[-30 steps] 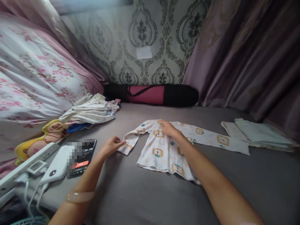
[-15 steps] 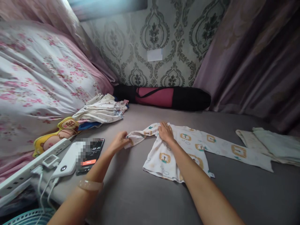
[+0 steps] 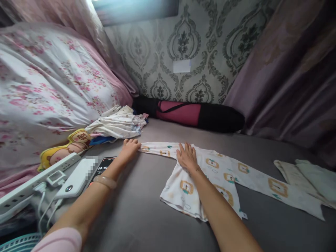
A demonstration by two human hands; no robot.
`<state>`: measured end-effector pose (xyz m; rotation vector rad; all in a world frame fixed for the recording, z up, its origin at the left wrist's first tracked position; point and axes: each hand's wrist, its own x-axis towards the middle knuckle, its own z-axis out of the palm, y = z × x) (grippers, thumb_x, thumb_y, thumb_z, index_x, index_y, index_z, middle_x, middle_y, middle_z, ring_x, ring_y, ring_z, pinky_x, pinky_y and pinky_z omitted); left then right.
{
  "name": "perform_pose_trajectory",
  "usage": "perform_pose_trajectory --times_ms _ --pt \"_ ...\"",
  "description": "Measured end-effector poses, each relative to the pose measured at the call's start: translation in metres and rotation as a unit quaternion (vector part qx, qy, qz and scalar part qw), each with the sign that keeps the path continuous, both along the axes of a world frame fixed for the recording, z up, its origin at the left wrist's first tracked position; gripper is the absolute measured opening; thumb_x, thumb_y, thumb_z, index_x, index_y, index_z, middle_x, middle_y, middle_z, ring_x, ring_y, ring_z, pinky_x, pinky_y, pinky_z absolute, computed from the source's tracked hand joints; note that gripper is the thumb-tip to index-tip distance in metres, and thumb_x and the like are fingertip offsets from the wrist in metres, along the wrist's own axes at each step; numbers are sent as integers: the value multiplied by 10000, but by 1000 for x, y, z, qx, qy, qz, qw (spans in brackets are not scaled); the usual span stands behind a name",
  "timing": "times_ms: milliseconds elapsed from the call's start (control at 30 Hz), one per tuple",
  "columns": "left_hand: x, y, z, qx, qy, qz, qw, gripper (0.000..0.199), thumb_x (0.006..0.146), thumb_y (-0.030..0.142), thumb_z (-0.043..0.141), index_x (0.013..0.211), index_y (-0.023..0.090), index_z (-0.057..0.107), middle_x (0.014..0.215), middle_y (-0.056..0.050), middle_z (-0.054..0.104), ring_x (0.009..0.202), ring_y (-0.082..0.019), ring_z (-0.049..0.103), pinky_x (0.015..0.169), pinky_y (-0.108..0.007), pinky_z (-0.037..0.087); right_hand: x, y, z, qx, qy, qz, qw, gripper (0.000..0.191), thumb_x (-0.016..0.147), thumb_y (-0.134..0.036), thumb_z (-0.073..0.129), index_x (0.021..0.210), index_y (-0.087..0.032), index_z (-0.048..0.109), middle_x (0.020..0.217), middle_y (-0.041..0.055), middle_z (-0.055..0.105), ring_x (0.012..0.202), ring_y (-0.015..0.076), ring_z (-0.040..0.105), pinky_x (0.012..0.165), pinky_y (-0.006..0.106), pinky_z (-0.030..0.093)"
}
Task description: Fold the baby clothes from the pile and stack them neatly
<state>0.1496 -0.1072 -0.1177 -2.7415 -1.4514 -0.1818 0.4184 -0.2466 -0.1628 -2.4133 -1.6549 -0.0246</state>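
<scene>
A white long-sleeved child's shirt [image 3: 210,175] with an orange lion print lies spread on the grey sheet, its right sleeve stretched out to the side. My left hand [image 3: 130,148] has its fingers curled round the cuff of the left sleeve, which runs straight from the shoulder. Flat on the shirt near that shoulder rests my right hand [image 3: 187,156], palm down with the fingers apart. Part of the shirt's body is hidden under my right forearm.
Crumpled clothes [image 3: 118,122] and a yellow cartoon pillow [image 3: 65,148] lie at the left. Nearer are a power strip [image 3: 39,180], a power bank [image 3: 77,178] and a phone [image 3: 103,168]. A black and pink bag [image 3: 181,113] lies by the wall; folded clothes [image 3: 315,178] are at the right.
My left hand has moved up and left, drawing the bunched left sleeve out straight and flatter. My right hand stays on the shirt near the shoulder. The camera view has shifted slightly.
</scene>
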Motion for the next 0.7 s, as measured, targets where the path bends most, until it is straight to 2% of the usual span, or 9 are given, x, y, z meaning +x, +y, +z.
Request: perform_pose_trajectory --times_ms 67,133,200,267,367,467,567,700 --pt "3 8 10 -64 -20 72 995 253 759 112 465 827 224 682 1003 -85 685 1039 -262 570 935 -395 328 0 1 0 -6 -4 1 1000 546 970 -429 290 1461 -202 361 1530 149 289 1412 279 215 1125 440 94" --pt "6 18 18 -92 -42 145 984 272 805 180 437 924 209 681 1051 -108 690 1016 -262 602 848 -350 398 0 2 0 -8 -6 0 1000 548 970 -429 291 1463 -200 358 1531 151 287 1413 281 214 1124 442 95" --pt "9 28 19 -109 -53 200 972 315 853 300 418 995 178 671 1084 -155 683 985 -276 629 757 -321 435 0 2 0 -5 -8 1 1000 549 970 -427 289 1463 -195 360 1526 155 295 1412 287 215 1123 445 100" --pt "11 35 15 -127 -53 231 963 396 840 457 454 980 162 677 1043 -181 692 954 -302 647 710 -317 448 0 2 0 0 -11 2 1000 548 971 -424 284 1460 -191 366 1522 158 303 1412 291 218 1122 446 102" --pt "14 39 7 -156 -54 247 955 516 709 587 589 973 151 676 991 -175 701 939 -323 652 680 -312 456 0 1 0 -4 -12 3 1000 549 974 -427 277 1464 -193 360 1523 158 301 1414 287 213 1122 444 98" --pt "17 40 4 -192 -84 238 948 526 631 533 687 942 110 666 911 -166 704 859 -307 661 633 -290 455 -1 1 2 -12 -9 1 1000 542 979 -415 260 1469 -202 348 1531 150 288 1419 276 202 1123 443 91" --pt "20 39 5 -193 -121 215 950 417 692 433 657 940 97 651 859 -142 701 825 -283 652 646 -288 462 -2 0 3 -9 -7 -1 1000 529 983 -383 240 1473 -210 340 1536 140 282 1420 268 198 1125 437 90" --pt "29 35 7 -96 -162 201 961 397 870 391 440 1135 117 555 1043 -149 668 1004 -272 612 780 -308 457 -2 0 6 -18 1 0 1000 526 984 -386 240 1479 -232 326 1542 129 270 1424 264 186 1125 436 89"
